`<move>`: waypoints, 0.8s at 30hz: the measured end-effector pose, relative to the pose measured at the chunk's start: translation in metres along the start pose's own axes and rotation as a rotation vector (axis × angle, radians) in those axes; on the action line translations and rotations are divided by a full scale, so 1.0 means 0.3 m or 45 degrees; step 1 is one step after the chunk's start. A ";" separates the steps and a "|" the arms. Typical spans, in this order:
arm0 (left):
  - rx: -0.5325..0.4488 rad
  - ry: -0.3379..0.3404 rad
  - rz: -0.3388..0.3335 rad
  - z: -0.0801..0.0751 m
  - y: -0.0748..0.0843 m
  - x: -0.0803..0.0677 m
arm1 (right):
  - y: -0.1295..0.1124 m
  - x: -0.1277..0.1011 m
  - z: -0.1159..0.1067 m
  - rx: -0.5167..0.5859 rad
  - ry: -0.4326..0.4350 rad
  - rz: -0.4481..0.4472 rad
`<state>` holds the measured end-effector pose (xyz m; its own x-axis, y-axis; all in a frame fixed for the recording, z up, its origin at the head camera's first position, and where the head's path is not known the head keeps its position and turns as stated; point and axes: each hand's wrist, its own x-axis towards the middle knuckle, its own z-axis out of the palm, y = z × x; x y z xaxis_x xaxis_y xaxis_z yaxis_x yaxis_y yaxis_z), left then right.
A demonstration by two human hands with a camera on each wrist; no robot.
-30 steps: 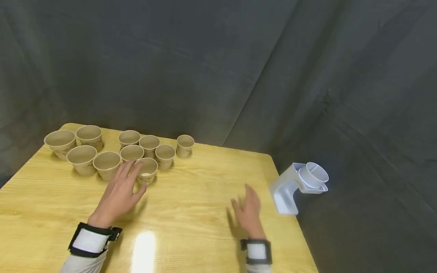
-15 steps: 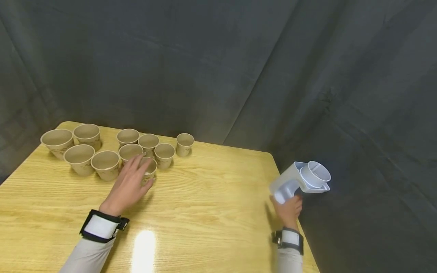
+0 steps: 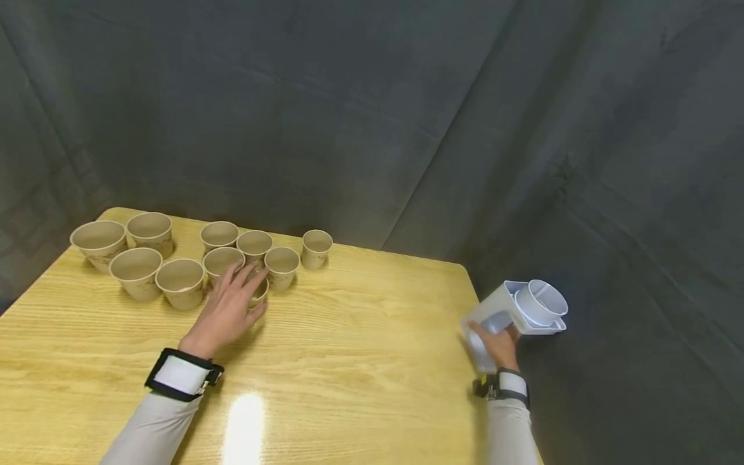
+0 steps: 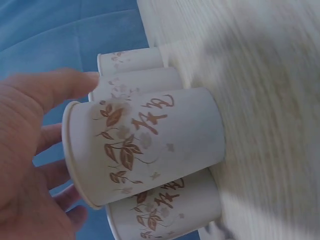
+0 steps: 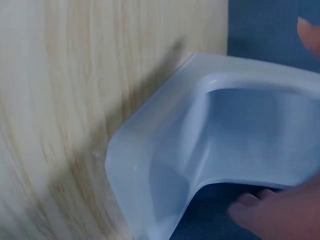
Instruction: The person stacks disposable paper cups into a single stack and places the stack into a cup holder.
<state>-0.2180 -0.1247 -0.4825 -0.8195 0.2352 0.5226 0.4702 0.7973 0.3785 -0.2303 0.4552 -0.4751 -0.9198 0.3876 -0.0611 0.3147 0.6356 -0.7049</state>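
Observation:
My left hand [image 3: 223,320] reaches over the nearest small paper cup [image 3: 260,294], its fingers spread about the rim. In the left wrist view the thumb [image 4: 75,85] lies above the printed cup [image 4: 145,145] and the other fingers show behind it; no firm grip is visible. At the table's right edge my right hand [image 3: 498,345] is at the curved stem of a white plastic stand [image 3: 494,309] with a round cup-like piece [image 3: 542,302] on top. In the right wrist view the thumb [image 5: 310,37] and fingers sit on either side of the stand, the thumb apart from it.
Several small paper cups [image 3: 221,234] stand close around the left hand, with one small cup [image 3: 316,248] apart at the back. Several larger cups [image 3: 136,274] stand at the left. A dark cloth [image 3: 349,116] hangs behind the wooden table [image 3: 360,361].
My right hand has moved right from over the table to the white stand's stem. The left hand has shifted slightly right, further over the nearest small paper cup.

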 end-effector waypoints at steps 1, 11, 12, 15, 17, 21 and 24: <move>-0.002 0.004 0.007 0.002 -0.001 -0.002 | 0.002 0.006 -0.002 0.002 0.028 -0.015; -0.032 0.021 0.061 0.010 -0.006 -0.020 | 0.023 0.052 -0.012 0.208 0.192 -0.021; -0.035 0.028 0.067 0.012 -0.006 -0.021 | 0.029 0.058 -0.013 0.226 0.207 -0.025; -0.052 0.051 0.076 0.016 -0.007 -0.023 | 0.040 0.072 -0.015 0.278 0.224 -0.043; -0.068 0.056 0.072 0.018 -0.005 -0.024 | 0.045 0.078 -0.013 0.348 0.222 -0.041; -0.106 0.026 0.026 0.021 0.000 -0.033 | 0.047 0.071 -0.005 0.472 0.199 0.046; -0.146 -0.007 -0.024 0.023 0.006 -0.039 | 0.041 0.054 0.000 0.627 0.107 0.083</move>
<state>-0.2099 -0.1222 -0.4931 -0.8300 0.2242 0.5107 0.4891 0.7328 0.4730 -0.2414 0.4693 -0.4847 -0.8733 0.4816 -0.0732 0.2044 0.2258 -0.9525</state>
